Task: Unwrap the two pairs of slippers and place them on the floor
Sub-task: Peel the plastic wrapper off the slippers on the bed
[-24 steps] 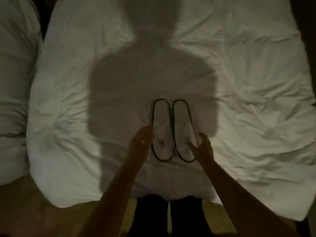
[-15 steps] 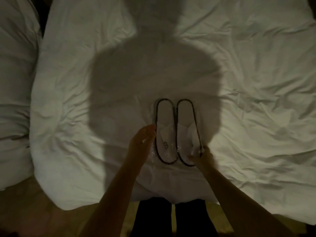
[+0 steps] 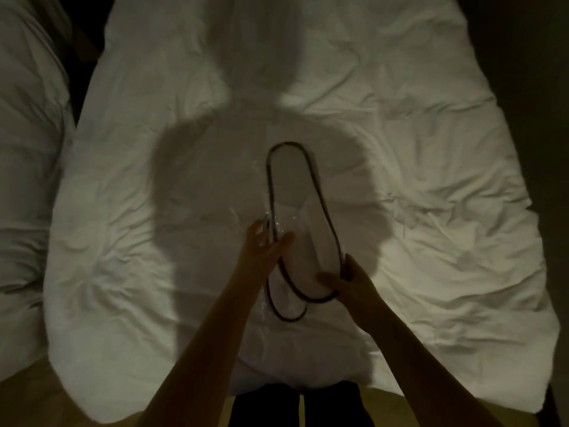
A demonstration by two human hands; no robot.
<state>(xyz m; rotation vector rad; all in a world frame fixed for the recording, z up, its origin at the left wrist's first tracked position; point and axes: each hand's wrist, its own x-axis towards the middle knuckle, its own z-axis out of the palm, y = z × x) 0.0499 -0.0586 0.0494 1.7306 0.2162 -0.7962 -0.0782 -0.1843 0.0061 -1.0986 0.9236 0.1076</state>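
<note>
A wrapped pair of white slippers with dark trim (image 3: 300, 217) is held tilted above the white duvet (image 3: 400, 149), in the middle of the view. Its clear plastic wrap glints along the left edge. A second wrapped pair (image 3: 288, 306) lies beneath it on the duvet, with only its near end showing. My right hand (image 3: 346, 280) grips the near right edge of the upper pair. My left hand (image 3: 264, 245) rests against that pair's left side with the fingers spread.
My shadow falls across the duvet. A second white bed or pillow (image 3: 27, 149) lies at the left, across a dark gap. Wooden floor (image 3: 30, 399) shows at the bottom, and my dark trousers (image 3: 295, 405) stand against the bed's edge.
The two pairs lay flat side by side on the duvet; now my right hand has lifted one pair and swung it left over the other. The camera has moved closer.
</note>
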